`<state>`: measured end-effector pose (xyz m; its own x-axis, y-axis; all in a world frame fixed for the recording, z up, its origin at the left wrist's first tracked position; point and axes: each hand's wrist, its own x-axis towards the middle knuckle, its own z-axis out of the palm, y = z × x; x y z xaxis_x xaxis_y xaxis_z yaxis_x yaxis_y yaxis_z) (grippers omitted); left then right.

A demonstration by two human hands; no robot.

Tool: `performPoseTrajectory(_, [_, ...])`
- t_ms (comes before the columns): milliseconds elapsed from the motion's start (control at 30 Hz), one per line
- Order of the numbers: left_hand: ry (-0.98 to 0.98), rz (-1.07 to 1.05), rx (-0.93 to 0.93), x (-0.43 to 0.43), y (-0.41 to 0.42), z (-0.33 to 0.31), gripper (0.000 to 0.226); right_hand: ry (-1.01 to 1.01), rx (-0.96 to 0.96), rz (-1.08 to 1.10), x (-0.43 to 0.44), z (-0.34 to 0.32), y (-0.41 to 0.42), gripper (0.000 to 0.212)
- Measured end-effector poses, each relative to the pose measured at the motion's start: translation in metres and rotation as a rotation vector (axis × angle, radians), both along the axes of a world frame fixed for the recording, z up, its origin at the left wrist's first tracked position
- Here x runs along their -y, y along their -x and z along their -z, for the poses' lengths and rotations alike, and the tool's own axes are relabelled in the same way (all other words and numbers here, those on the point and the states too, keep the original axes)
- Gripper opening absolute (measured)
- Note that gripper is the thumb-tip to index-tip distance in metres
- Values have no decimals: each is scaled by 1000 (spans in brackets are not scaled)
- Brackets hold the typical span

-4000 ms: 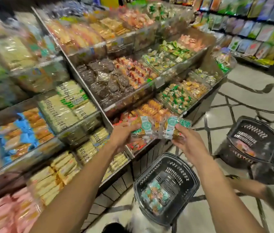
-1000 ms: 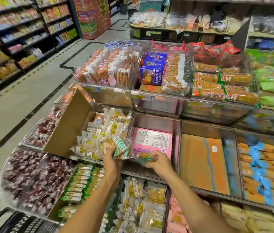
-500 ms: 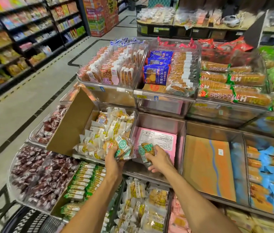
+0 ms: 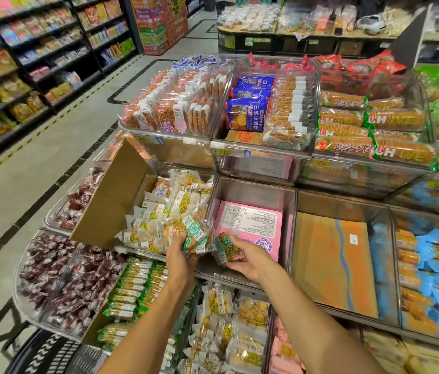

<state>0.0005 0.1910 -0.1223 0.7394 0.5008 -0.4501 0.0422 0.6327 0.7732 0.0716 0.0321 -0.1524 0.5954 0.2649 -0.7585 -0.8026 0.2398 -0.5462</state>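
Observation:
I stand at a tiered snack display. My left hand [image 4: 182,256] grips a bundle of clear-wrapped snack packets with green round labels [image 4: 194,234] at the front edge of a bin of yellow-and-white wrapped cakes [image 4: 164,211]. My right hand [image 4: 248,261] holds one more green-labelled packet [image 4: 228,248] just over the front of the neighbouring clear bin [image 4: 253,190], whose floor shows a pink box [image 4: 250,225]. The two hands are close together, about a packet's width apart.
A cardboard flap [image 4: 110,201] stands up left of the cake bin. Dark red wrapped sweets [image 4: 59,279] fill the lower left bins. Biscuit packs [image 4: 250,112] fill the upper tier. A black basket [image 4: 43,354] sits at bottom left. An aisle floor [image 4: 37,157] runs left.
Four seconds ago I held the packets at another display over a black basket. In the last second my right hand lifted its packet slightly at the pink-box bin; my left hand barely moved.

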Motion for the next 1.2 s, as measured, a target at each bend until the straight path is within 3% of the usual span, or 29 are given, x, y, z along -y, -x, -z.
performPoseTrajectory(100, [20,-6,-2,-1,0,2,15,171,103,-131,-1,-5,2,70])
performPoseTrajectory(200, [12,5,-12,-2,-1,5,17,397,206,-243,-10,-9,8,31])
performPoseTrajectory(233, [9,10,-15,-2,-1,6,18,412,201,-250,-13,-9,9,27])
performPoseTrajectory(367, [8,23,-19,-3,0,7,19,183,0,-85,-24,-14,6,50])
performPoseTrajectory(467, [-3,25,-18,-3,0,8,19,39,-170,178,-20,-16,0,41])
performPoseTrajectory(567, [-13,28,-16,-2,-1,6,18,-11,-242,296,-16,-10,-5,36])
performPoseTrajectory(700, [-4,15,-19,0,0,4,19,96,-270,369,-30,-5,-6,20])
performPoseTrajectory(900, [-3,16,-23,-2,-1,9,18,224,-284,490,-43,-1,-1,38])
performPoseTrajectory(1067, [-21,22,-53,-1,-2,9,15,147,-356,487,-38,29,-12,33])
performPoseTrajectory(1200, [-48,28,-70,-4,-3,15,19,73,-442,427,-34,0,-8,59])
